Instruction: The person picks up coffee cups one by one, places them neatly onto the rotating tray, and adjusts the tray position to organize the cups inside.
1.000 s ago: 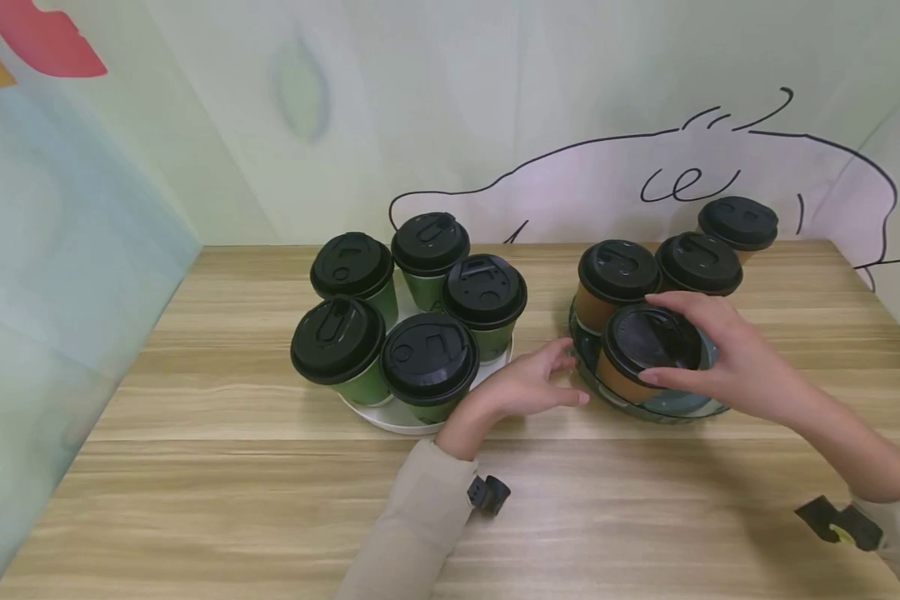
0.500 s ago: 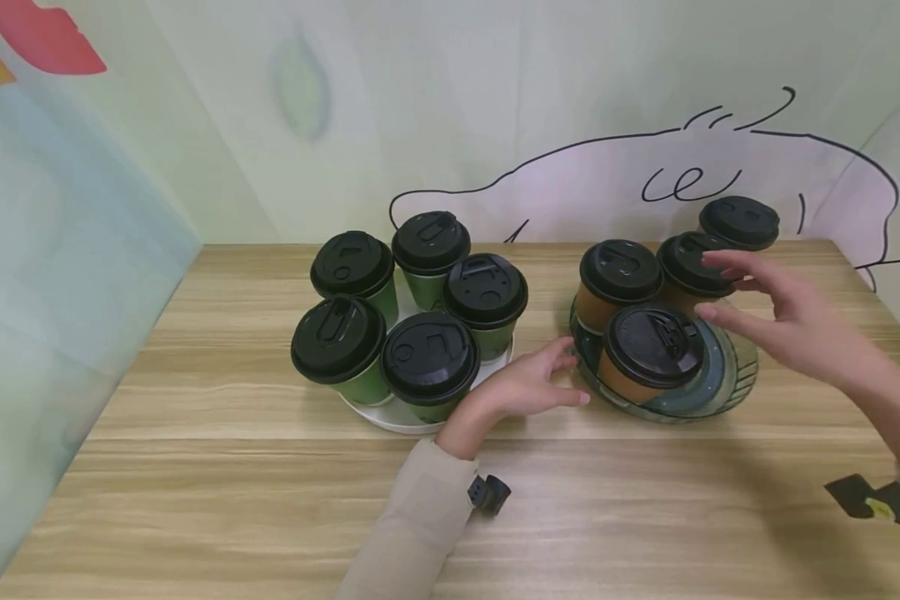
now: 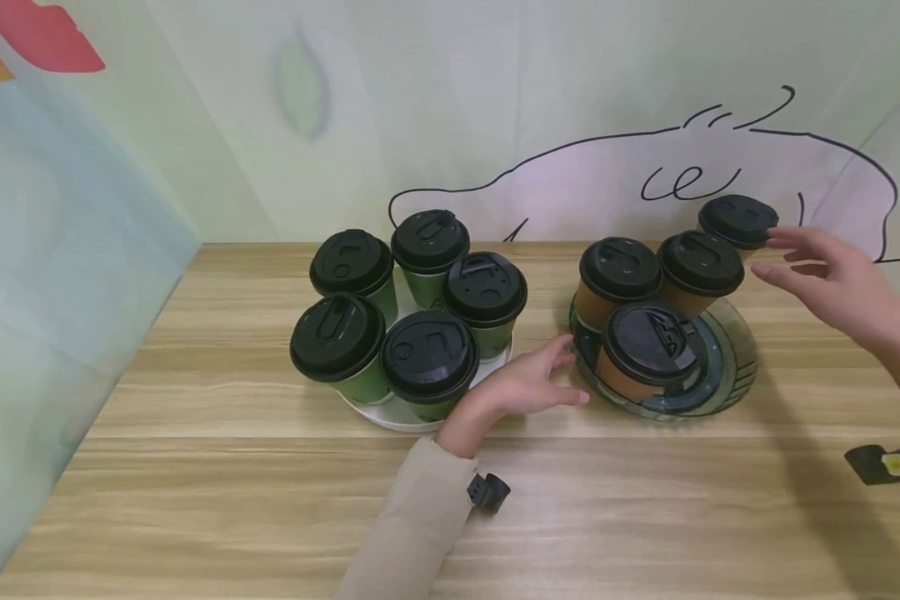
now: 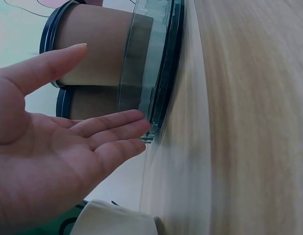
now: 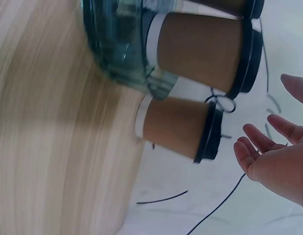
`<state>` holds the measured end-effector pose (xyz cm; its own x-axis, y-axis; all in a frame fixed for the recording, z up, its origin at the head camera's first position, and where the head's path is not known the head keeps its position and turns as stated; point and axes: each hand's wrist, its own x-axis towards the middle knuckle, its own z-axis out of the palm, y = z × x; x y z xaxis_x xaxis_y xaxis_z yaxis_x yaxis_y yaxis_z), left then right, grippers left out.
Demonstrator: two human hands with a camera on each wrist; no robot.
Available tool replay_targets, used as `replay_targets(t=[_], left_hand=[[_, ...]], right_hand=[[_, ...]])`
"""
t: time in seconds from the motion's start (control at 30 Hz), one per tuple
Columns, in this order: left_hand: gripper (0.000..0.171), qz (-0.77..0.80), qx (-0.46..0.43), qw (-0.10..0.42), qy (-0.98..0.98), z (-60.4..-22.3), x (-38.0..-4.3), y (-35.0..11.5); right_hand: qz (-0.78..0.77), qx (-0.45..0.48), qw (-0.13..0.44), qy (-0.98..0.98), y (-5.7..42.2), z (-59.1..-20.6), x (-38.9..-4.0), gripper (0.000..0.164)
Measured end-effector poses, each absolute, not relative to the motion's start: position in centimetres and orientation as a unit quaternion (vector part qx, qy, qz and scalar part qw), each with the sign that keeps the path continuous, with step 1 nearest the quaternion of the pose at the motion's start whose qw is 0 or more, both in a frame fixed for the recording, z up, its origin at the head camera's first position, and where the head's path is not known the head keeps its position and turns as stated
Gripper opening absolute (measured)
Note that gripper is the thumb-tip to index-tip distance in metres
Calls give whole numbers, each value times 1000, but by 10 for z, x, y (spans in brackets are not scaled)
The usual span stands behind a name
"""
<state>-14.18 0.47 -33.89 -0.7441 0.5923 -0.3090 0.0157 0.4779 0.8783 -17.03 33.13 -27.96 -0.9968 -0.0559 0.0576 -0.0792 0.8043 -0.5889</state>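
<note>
A round blue-green glass dish holds three lidded brown paper cups. Of these, one cup stands in front, another cup at the back left and the third cup at the back right. Behind the dish, a fourth brown cup stands upright on the table. My right hand reaches towards it, fingers spread and slightly bent, nothing in them. My left hand has its fingertips right at the dish's left rim, thumb held apart; in the left wrist view its palm is bare.
To the left, a white round plate bears several green paper cups with black lids, such as the front cup. It sits close to my left forearm. A patterned wall runs along the back of the wooden table.
My right hand has let go of the front brown cup, leaving it in the dish, and has moved right and back to the rear brown cup. My left hand has stayed at the rim.
</note>
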Motion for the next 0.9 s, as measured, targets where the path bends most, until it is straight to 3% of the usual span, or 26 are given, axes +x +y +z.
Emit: replay_targets(t=[0.9], left_hand=[[82, 465, 193, 297, 811, -340, -142, 6]], right_hand=[[273, -15, -18, -962, 359, -287, -221, 77]])
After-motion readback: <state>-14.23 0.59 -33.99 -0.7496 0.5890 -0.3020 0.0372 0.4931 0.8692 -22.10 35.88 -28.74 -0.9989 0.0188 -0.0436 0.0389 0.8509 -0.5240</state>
